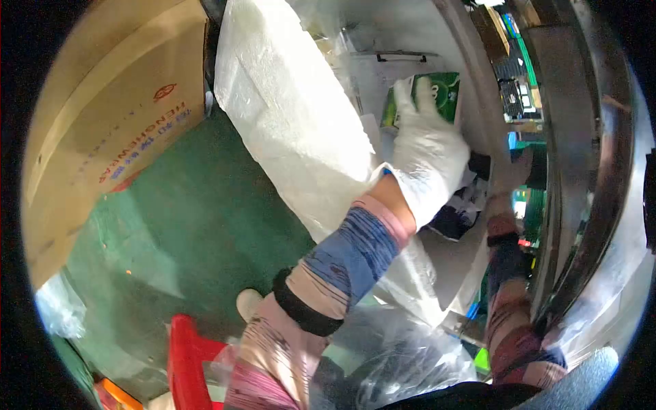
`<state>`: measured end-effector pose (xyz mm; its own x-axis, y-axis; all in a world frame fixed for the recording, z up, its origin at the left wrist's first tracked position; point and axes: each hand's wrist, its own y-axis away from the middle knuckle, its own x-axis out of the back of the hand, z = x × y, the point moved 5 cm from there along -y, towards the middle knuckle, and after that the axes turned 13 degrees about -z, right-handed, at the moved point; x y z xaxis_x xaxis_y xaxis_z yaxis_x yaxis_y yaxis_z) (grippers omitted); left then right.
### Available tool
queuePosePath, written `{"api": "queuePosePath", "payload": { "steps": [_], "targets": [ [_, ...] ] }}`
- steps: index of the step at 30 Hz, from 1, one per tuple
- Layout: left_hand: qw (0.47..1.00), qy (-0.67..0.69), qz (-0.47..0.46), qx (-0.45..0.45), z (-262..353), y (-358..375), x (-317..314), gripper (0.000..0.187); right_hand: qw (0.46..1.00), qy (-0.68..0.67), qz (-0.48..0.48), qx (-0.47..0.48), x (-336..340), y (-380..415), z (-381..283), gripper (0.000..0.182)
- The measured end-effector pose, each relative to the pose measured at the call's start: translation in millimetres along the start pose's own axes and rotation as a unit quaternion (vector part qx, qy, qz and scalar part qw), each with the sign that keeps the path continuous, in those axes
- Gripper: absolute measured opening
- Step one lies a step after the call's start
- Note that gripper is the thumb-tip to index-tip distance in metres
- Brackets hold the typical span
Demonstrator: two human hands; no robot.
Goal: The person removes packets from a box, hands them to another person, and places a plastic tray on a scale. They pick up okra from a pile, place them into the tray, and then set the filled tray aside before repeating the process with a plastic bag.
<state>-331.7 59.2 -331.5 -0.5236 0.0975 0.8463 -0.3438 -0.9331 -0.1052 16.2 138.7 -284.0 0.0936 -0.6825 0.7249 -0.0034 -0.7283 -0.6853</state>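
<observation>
A white-gloved hand, which looks like my right hand, reaches into a pale bin-like space. Its thumb and a finger lie against a green box with white lettering; the other fingers are curled and partly hidden. Just below the hand sits a crumpled dark-and-white item that I cannot make out. Beside my wrist stands a white, wrinkled slab that looks like foam or plastic sheeting. My patterned sleeve with a black band crosses the lower middle. My left hand is out of view.
A printed cardboard carton stands at the left on the green floor. A red plastic stool or frame is at the bottom. Clear plastic film lies under my arm. A reflective metal edge runs down the right.
</observation>
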Motion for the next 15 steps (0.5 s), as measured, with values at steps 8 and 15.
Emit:
{"api": "queuePosePath", "payload": {
  "steps": [8, 15],
  "targets": [
    [0.944, 0.136, 0.290, -0.075, -4.1, 8.2, 21.7, 0.051, 0.988, 0.089, -0.114, -0.059, 8.1, 9.2, -43.7, 0.062],
    [0.917, 0.229, 0.326, -0.016, -17.2, 14.2, 46.2, 0.066, 0.974, 0.112, -0.191, -0.048, 64.4, 57.8, -116.1, 0.063]
  ]
}}
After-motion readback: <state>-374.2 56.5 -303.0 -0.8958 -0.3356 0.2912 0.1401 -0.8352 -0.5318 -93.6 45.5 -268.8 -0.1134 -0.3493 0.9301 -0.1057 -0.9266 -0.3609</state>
